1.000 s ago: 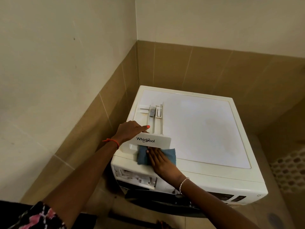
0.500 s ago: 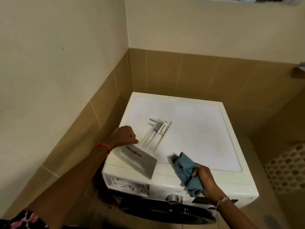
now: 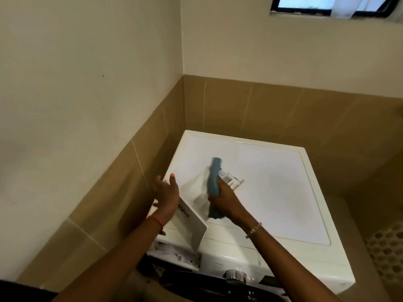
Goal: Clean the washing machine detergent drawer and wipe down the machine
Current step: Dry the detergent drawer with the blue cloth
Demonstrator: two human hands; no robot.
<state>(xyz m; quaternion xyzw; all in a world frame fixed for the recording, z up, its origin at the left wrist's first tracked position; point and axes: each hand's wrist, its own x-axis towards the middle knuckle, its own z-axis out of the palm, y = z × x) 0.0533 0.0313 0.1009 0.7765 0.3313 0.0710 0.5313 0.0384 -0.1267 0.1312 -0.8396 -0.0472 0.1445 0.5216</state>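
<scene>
The white washing machine stands in a tiled corner. Its detergent drawer, with a Whirlpool front panel, is out of the machine and tilted up over the machine's front left corner. My left hand holds the drawer at its front end, thumb up. My right hand grips a bunched blue cloth and presses it along the inside of the drawer. The cloth hides part of the compartments. Below the panel the drawer slot stands open.
The brown tiled wall runs close along the machine's left side and behind it. A chrome dial sits on the front panel. A perforated honeycomb surface lies at the right. A window is high on the back wall.
My left hand has lifted and tilted the drawer off the machine top. My right hand carried the cloth from the front edge up into the drawer. The view has tilted upward.
</scene>
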